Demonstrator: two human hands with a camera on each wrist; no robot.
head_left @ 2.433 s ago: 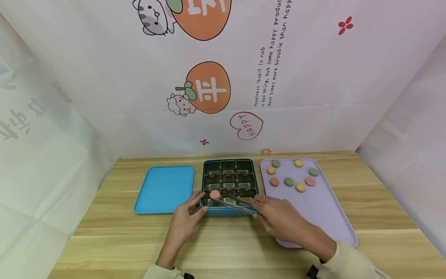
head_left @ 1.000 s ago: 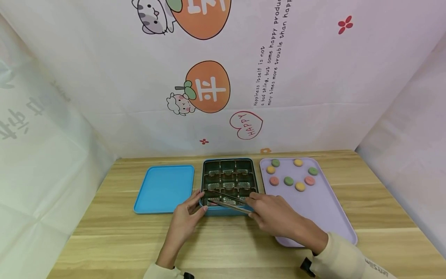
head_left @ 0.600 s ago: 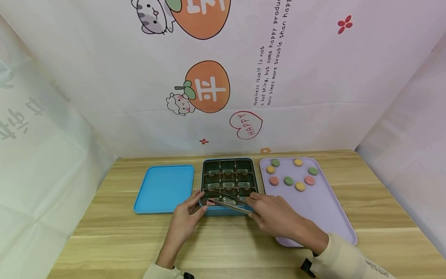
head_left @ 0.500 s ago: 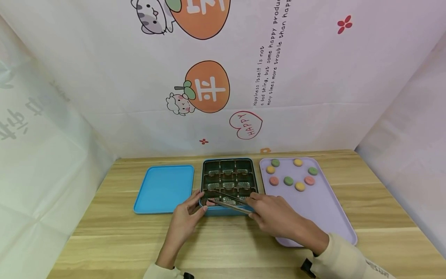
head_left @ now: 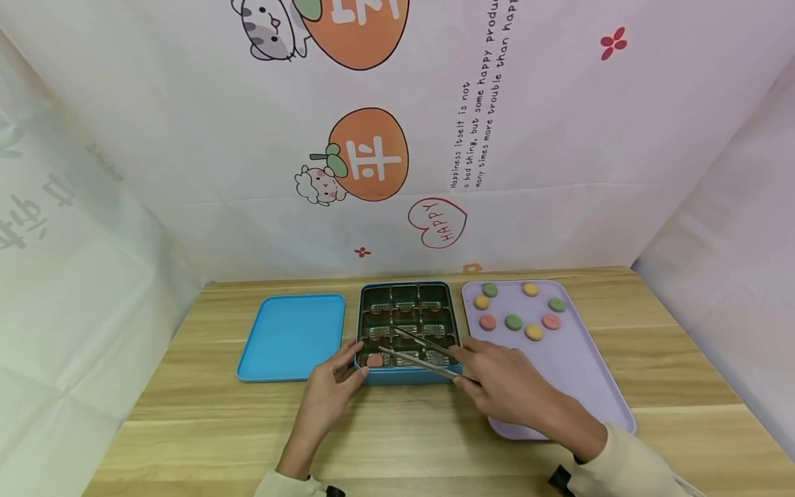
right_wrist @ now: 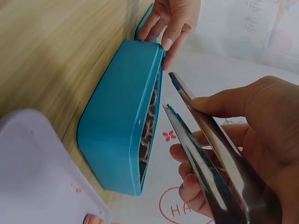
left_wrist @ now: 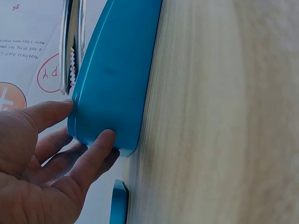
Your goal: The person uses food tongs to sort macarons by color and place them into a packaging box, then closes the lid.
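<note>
Change noted: against the head view 2.4 s ago, the pink sweet (head_left: 375, 359) is no longer between the tong tips but lies in the compartment at the box's 7 o'clock corner. The tongs (head_left: 417, 353) have drawn back toward 3 o'clock since half a second ago, with the arms now spread and nothing between them. Judgement: one sweet is placed and released; the other eight cells of the blue box (head_left: 408, 376) look unfilled.

Right hand (head_left: 506, 386): fingers curled round the tong handles, grip loose enough for the arms to stand apart, as the right wrist view confirms (right_wrist: 205, 154). Left hand (head_left: 332, 386): thumb and fingertips curled against the box's near-left corner, steadying it; the left wrist view shows them in contact with the box wall (left_wrist: 112, 93).

At the box's 9 o'clock lies the blue lid (head_left: 292, 337), close beside it but apart. At its 3 o'clock sits the lilac tray (head_left: 577, 373), carrying seven loose sweets (head_left: 513, 322) in green, yellow and pink.

Limits of observation: the sweet is small and partly shaded by the cell wall. The wrist views show the box edge-on, so the cells cannot be checked there. The right wrist view is blurred toward the table, and the tong handles run out of its frame.
</note>
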